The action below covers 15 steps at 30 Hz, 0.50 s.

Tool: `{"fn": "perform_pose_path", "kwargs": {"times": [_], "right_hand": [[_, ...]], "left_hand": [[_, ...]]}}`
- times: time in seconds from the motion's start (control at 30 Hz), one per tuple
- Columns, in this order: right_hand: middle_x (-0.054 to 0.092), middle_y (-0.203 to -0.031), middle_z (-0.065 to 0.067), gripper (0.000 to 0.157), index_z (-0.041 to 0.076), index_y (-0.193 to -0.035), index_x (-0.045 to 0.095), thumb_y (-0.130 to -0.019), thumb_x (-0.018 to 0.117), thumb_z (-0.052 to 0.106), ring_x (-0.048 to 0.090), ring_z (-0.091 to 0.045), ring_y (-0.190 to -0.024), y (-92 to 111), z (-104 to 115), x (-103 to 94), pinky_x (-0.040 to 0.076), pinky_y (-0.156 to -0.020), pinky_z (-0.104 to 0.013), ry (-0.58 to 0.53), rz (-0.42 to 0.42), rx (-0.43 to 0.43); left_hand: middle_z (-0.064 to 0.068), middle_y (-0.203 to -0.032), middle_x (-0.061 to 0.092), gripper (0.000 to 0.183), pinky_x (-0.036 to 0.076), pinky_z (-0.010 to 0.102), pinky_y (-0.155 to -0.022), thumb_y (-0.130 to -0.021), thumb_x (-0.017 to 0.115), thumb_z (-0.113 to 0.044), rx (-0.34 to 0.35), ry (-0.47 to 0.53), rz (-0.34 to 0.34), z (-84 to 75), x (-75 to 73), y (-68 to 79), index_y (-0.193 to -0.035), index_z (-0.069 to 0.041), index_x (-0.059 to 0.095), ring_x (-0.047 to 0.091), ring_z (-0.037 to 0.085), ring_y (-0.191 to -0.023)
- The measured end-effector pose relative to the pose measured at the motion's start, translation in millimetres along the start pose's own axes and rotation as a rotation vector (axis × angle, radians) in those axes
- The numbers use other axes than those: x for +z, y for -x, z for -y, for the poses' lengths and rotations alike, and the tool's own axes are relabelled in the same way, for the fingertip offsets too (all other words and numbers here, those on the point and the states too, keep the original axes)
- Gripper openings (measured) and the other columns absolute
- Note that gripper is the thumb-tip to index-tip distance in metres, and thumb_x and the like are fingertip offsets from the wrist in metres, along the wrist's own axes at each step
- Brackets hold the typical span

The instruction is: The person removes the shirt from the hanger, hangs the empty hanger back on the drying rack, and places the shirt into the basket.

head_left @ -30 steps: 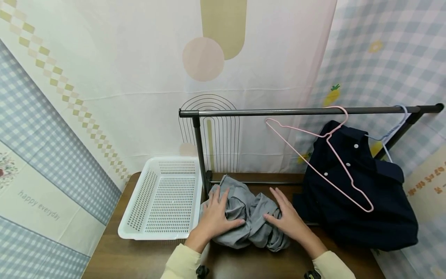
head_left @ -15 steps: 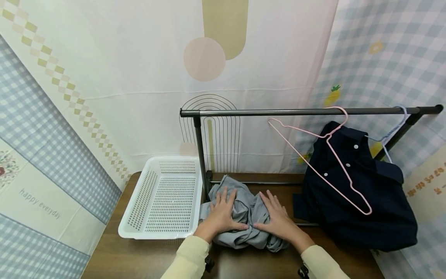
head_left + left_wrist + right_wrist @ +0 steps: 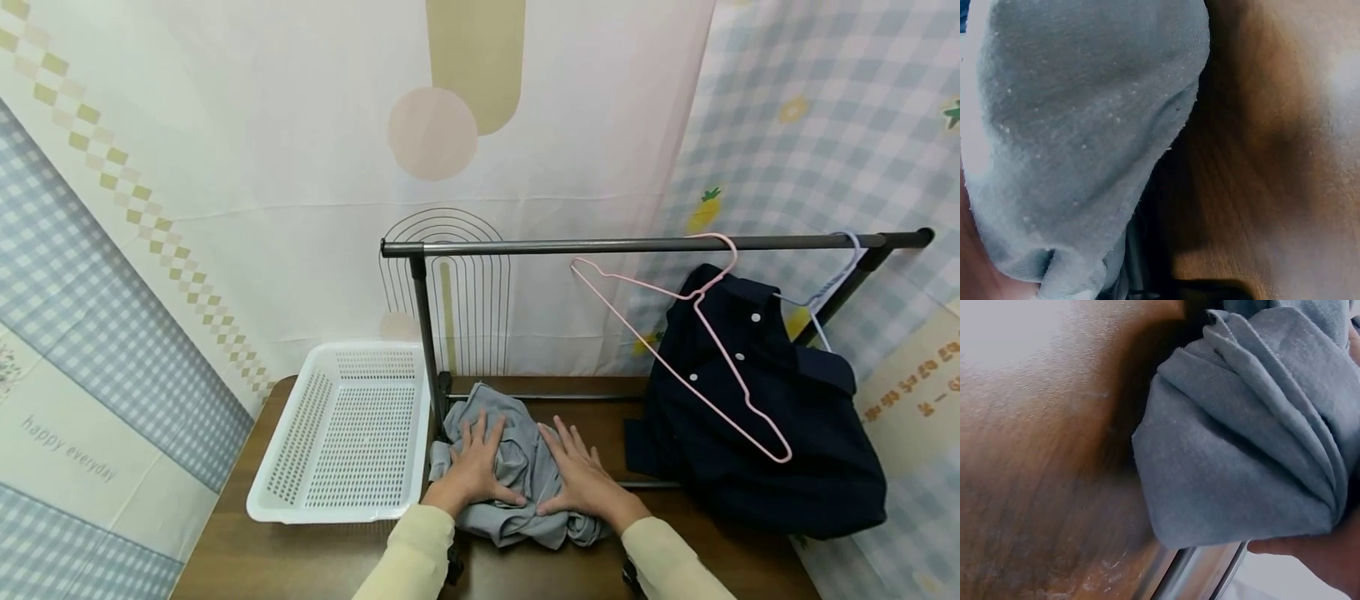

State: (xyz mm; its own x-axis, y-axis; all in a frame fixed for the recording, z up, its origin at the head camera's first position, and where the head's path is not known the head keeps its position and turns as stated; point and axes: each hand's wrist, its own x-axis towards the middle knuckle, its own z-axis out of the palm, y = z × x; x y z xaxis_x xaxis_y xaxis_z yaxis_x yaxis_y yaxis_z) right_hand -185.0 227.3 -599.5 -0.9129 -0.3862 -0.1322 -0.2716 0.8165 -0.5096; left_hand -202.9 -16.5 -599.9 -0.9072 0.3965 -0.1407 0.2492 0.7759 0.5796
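Observation:
A crumpled grey cloth garment (image 3: 517, 442) lies bunched on the wooden table in front of the rack's left post. My left hand (image 3: 472, 471) rests on its left part, fingers spread and fairly straight, thumb pointing inward. On the right side my right hand (image 3: 583, 479) presses against the bundle with extended fingers, its thumb near the left thumb. Loose folds of the grey garment (image 3: 1085, 125) fill much of the left wrist view and hide most of that hand. In the right wrist view, folded layers of the garment (image 3: 1241, 450) bulge out beside part of the right hand (image 3: 1329, 559).
A white perforated plastic basket (image 3: 352, 442) stands at the left. Above the garment runs a black metal clothes rack (image 3: 540, 247). A bare pink hanger (image 3: 693, 296) hangs from it, and a navy buttoned garment (image 3: 765, 433) on a light blue hanger (image 3: 840, 275) hangs farther right.
My right hand has moved left onto the garment and both hands are closer together. The grey bundle is squeezed narrower, its right edge shifted left. The head view has shifted slightly.

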Motion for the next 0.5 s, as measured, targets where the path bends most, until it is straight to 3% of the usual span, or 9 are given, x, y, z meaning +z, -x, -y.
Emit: {"fn": "perform_pose_path", "kwargs": {"times": [0.37, 0.5], "right_hand": [[0.003, -0.173, -0.02, 0.125, 0.02, -0.167, 0.018, -0.072, 0.092, 0.052, 0.006, -0.058, -0.154, -11, -8, 13.4, 0.017, -0.111, -0.084, -0.076, 0.092, -0.027], [0.011, -0.172, -0.022, 0.117, 0.014, -0.165, 0.025, -0.074, 0.093, 0.044, 0.012, -0.058, -0.153, -13, -11, 18.9, 0.019, -0.111, -0.084, -0.092, 0.082, -0.043]], "left_hand": [[0.019, -0.172, 0.011, 0.131, 0.025, 0.085, -0.107, -0.063, 0.094, -0.059, 0.001, -0.057, 0.06, 1.4, 2.3, -3.1, -0.166, -0.02, 0.023, 0.01, 0.05, -0.157], [0.019, -0.171, 0.02, 0.127, 0.026, 0.083, -0.109, -0.064, 0.095, -0.056, -0.001, -0.108, 0.079, 1.4, 3.0, -5.2, -0.165, -0.02, 0.027, 0.017, 0.048, -0.156]]}}
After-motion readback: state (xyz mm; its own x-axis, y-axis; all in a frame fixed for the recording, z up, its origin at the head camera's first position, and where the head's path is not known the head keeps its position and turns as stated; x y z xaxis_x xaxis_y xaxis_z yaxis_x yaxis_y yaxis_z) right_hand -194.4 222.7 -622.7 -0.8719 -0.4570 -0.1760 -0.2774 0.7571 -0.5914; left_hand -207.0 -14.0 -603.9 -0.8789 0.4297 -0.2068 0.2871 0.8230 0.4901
